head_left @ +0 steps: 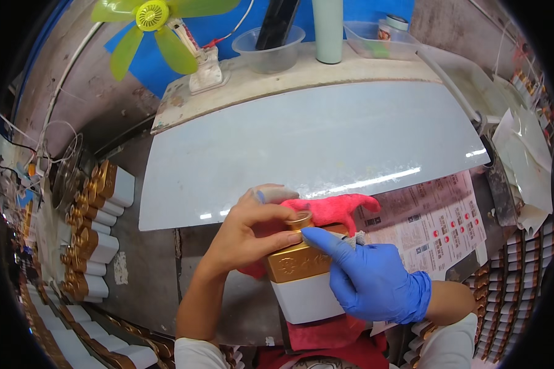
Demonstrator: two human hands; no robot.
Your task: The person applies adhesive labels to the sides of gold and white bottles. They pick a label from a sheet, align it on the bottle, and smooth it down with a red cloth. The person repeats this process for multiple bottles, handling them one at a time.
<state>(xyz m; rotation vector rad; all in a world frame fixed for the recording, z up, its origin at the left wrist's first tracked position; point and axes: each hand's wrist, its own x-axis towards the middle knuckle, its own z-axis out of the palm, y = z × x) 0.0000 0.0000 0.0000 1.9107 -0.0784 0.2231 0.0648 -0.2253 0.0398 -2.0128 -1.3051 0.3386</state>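
Observation:
A squarish bottle point(308, 298) with a white body and an embossed gold shoulder point(301, 263) stands tilted in front of me. My left hand point(243, 230) is bare except for pale covers on some fingers. Its thumb and forefinger close round the bottle's neck point(300, 221). In a blue glove, my right hand point(375, 273) presses against the bottle's right side, its fingers bent, one digit reaching to the base of the neck. A bit of greyish rag point(358, 237) pokes out from under that glove. Behind the bottle lies a bright pink cloth point(332, 209), partly hidden by my hands.
A light grey board point(314, 135) spans the bench, with printed paper point(440, 227) to its right. Gold-and-white bottles point(95, 234) line the left, and more rows point(517, 283) fill the right. At the back are a green fan point(151, 15), a plastic bowl point(268, 58) and a pale green tumbler point(328, 31).

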